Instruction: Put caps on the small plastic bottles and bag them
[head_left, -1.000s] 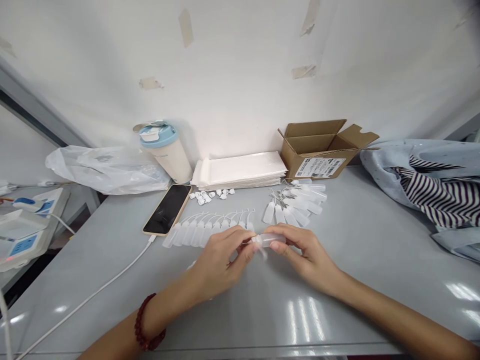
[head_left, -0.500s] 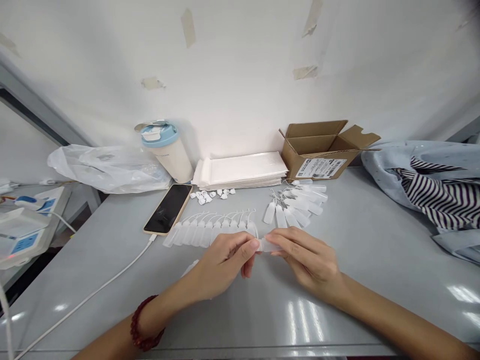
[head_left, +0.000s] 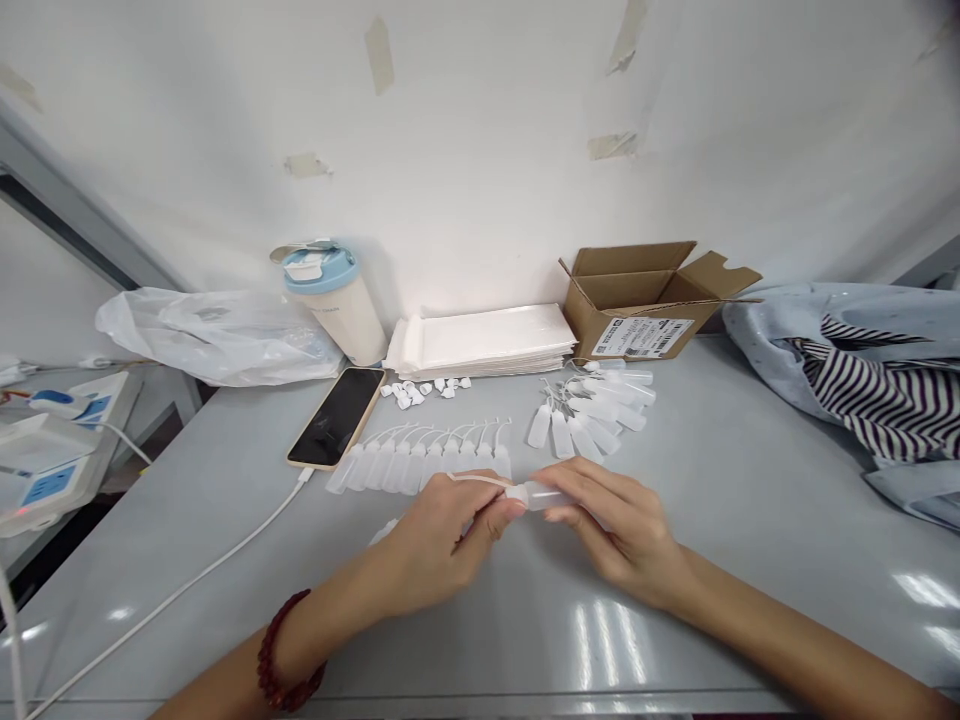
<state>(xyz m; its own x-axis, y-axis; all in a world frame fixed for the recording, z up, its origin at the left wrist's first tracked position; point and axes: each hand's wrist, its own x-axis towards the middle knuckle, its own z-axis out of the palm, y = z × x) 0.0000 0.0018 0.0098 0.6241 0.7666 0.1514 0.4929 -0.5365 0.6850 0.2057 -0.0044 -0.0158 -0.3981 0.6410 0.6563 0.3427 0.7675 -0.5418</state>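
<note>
Between my two hands lies a small translucent squeeze bottle (head_left: pixel 547 497), roughly level above the table. My left hand (head_left: pixel 446 540) is closed, thumb and fingers pinching its white cap (head_left: pixel 519 493). From that cap a thin white nozzle tube (head_left: pixel 476 478) runs leftward over my left fingers. My right hand (head_left: pixel 619 520) grips the bottle's body, and its fingers hide the far end. Just beyond my left hand stretches a row of similar bottles with thin bent tubes (head_left: pixel 409 465). A fanned pile of bottles (head_left: pixel 592 415) lies past my right hand. Something whitish, partly hidden, shows beside my left wrist.
Loose white caps (head_left: pixel 424 390) lie near a stack of white envelopes (head_left: pixel 480 340). Behind are a phone (head_left: pixel 337 418) on a charging cable, a blue-lidded cup (head_left: pixel 341 305), a plastic bag (head_left: pixel 217 335) and an open cardboard box (head_left: pixel 645 300). Striped cloth (head_left: pixel 885 380) lies right.
The cap and tube have turned: the tube stood up from my left fingertips and now points left. My left fingers have shifted around the cap; my right hand keeps its hold on the bottle.
</note>
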